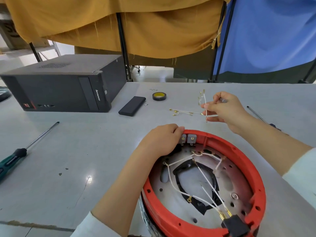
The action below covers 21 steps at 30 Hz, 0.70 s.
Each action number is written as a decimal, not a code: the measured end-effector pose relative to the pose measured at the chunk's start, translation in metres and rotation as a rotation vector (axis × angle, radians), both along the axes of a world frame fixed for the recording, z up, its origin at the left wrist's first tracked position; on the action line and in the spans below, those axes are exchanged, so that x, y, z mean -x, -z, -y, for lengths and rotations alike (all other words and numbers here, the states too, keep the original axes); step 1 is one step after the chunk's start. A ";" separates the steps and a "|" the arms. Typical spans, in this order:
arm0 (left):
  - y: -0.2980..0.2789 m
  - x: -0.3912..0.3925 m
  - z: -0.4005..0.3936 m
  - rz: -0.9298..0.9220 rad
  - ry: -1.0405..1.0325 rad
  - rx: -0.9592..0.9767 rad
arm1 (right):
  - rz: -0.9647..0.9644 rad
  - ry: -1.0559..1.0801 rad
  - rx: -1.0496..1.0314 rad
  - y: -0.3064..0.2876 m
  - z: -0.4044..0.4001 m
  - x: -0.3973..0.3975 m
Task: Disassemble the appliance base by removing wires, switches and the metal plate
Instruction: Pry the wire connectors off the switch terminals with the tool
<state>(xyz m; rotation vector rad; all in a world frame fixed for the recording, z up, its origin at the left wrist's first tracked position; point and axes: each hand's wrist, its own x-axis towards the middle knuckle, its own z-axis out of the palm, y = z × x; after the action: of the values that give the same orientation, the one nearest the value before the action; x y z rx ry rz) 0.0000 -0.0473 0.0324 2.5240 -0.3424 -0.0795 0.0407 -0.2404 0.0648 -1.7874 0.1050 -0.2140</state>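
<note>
A grey table (71, 151) carries the red appliance base (253, 170) at its near right edge, metal plate (193, 183) and white wires (206, 180) inside. The left hand (160, 141) curls over the base's far rim beside two grey switches (188, 139). Farther back, the raised right hand (224, 108) pinches a loose wire (205, 106).

The red base (239, 151) runs off the bottom edge; the green-handled screwdriver (15, 159) off the left.
</note>
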 end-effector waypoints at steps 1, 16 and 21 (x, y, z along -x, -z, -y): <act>0.000 0.000 0.000 0.000 0.001 0.000 | -0.018 -0.009 0.077 0.003 0.002 -0.009; 0.006 -0.006 -0.001 0.017 -0.003 0.021 | -0.103 -0.205 0.600 0.054 0.019 -0.090; 0.006 -0.008 -0.001 0.024 -0.003 0.005 | 0.167 -0.081 0.845 0.049 0.015 -0.100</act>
<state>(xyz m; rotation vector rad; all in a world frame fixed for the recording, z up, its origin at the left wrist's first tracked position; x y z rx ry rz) 0.0080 -0.0466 0.0260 2.5221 -0.3485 -0.0470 0.1412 -0.2557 0.0158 -2.5950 -0.2101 -0.3859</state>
